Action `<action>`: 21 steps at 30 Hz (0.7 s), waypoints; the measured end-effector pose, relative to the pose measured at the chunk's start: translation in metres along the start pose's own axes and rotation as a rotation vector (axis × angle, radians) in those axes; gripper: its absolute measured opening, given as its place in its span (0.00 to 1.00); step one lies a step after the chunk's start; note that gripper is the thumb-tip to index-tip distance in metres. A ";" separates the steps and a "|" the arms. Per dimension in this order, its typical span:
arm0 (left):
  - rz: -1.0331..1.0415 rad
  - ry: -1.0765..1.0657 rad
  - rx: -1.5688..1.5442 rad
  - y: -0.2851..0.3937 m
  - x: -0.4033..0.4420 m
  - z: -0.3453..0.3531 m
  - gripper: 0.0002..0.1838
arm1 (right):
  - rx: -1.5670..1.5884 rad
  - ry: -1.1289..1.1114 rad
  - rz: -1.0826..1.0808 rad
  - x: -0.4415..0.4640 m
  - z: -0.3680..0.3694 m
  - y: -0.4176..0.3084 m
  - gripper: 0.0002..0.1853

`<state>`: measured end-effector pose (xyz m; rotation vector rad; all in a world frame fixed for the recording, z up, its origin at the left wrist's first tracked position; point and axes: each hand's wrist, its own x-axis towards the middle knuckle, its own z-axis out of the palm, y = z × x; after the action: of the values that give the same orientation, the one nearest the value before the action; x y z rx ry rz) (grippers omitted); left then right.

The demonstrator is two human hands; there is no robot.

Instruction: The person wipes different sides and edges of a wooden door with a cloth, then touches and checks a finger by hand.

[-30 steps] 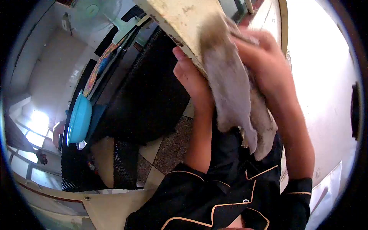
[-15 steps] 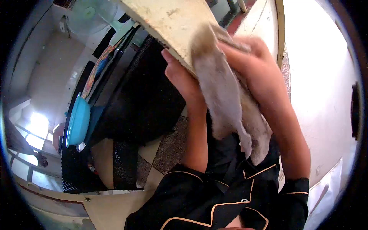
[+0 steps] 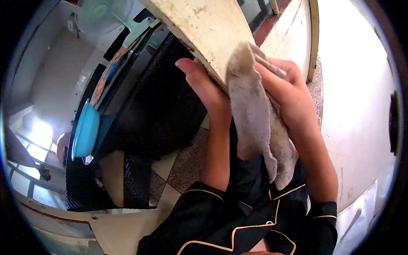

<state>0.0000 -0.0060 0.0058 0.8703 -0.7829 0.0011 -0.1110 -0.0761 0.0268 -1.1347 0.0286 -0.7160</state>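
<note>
A greyish, stained cloth (image 3: 250,110) hangs in folds from my right hand (image 3: 289,89), which is closed around its upper part. The cloth's top lies against the near end of a worn cream-painted door (image 3: 208,29), and its loose ends dangle over my dark clothing. On the other side of the door is my left hand (image 3: 208,89), held against its lower edge. The left thumb is stretched out away from the door, while the remaining fingers are hidden behind it.
To the left, a turquoise basin (image 3: 87,131) stands on a black surface beside a pale green fan (image 3: 102,12). A white panel (image 3: 357,106) fills the right side. Checkered floor tiles (image 3: 187,161) show below.
My right hand and the cloth have moved down along the door, slightly to the right. The left thumb has come away from the door's edge. The view has shifted a little.
</note>
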 end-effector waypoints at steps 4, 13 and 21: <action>-0.045 0.041 0.008 -0.005 -0.001 -0.006 0.43 | -0.123 -0.112 0.012 0.003 0.008 -0.007 0.14; -0.091 0.100 -0.037 -0.009 0.001 -0.012 0.42 | -0.150 -0.114 -0.057 -0.002 0.008 0.008 0.17; -0.252 0.054 -0.584 -0.009 -0.003 -0.014 0.50 | -0.264 -0.193 -0.067 0.008 0.018 -0.010 0.12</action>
<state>0.0097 -0.0013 -0.0075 0.4033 -0.5714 -0.4066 -0.1032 -0.0675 0.0457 -1.4594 -0.0803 -0.6720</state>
